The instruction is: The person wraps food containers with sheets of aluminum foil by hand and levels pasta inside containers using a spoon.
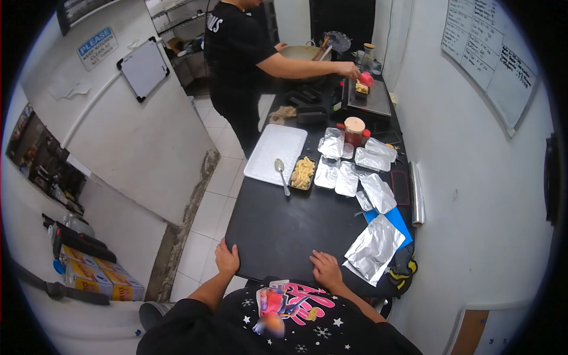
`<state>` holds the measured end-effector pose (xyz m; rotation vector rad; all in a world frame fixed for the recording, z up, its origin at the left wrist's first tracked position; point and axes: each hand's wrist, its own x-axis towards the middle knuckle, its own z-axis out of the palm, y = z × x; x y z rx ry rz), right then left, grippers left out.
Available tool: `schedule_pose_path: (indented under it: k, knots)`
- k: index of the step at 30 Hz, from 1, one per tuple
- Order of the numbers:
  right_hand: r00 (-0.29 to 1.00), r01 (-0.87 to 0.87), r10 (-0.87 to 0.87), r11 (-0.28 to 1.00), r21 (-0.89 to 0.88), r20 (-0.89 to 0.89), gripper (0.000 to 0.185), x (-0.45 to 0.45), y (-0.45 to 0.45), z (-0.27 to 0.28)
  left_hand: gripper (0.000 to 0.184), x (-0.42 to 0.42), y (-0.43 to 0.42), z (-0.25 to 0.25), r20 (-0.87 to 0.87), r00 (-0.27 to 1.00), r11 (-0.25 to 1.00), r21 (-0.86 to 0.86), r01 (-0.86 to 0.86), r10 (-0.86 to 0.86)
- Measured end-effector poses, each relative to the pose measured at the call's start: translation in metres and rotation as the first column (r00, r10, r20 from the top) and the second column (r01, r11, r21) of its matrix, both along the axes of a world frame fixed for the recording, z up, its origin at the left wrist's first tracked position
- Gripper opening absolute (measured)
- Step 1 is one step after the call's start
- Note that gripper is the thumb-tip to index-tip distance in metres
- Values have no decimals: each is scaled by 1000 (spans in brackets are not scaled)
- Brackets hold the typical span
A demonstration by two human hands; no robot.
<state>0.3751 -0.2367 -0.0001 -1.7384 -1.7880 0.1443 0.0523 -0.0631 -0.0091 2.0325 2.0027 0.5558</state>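
Note:
My left hand (226, 258) rests at the near left corner of the black table (272, 236), thumb and fingers apart, holding nothing. Flat on the tabletop near the front edge lies my right hand (326, 269), its fingers stretched out. Closest to it, on the right, is a loose sheet of aluminum foil (375, 249), partly over a blue flat item (400, 225). Farther up, a black tray of yellowish pasta-like food (303, 173) stands uncovered beside a metal spoon (281, 174), whose bowl rests on a white tray (275, 152).
Several foil-covered containers (347, 178) stand around a jar with red contents (354, 131). A foil roll (417, 195) lies along the wall. Across the table, a co-worker (236, 65) holds a pink item (366, 79) over a small food container on a scale (370, 103), near a large pan (299, 53).

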Motion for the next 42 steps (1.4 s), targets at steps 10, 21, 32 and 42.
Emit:
schedule_pose_path:
  k: [10, 21, 32, 42]
  knots:
    - [1000, 3, -4, 1000, 12, 16, 35, 0, 1, 4, 57, 3, -1, 6, 9, 1000, 1000, -28, -11, 12]
    - [999, -7, 6, 1000, 5, 31, 37, 1, 1, 4, 58, 3, -1, 4, 14, 1000, 999, -46, -21, 22]
    - [999, 1, -2, 1000, 21, 32, 35, 1, 1, 2, 58, 2, -1, 5, 7, 1000, 999, -45, -18, 18]
    - [999, -5, 4, 999, 34, 34, 35, 1, 1, 3, 58, 1, -1, 2, 7, 1000, 1000, -7, 2, -1]
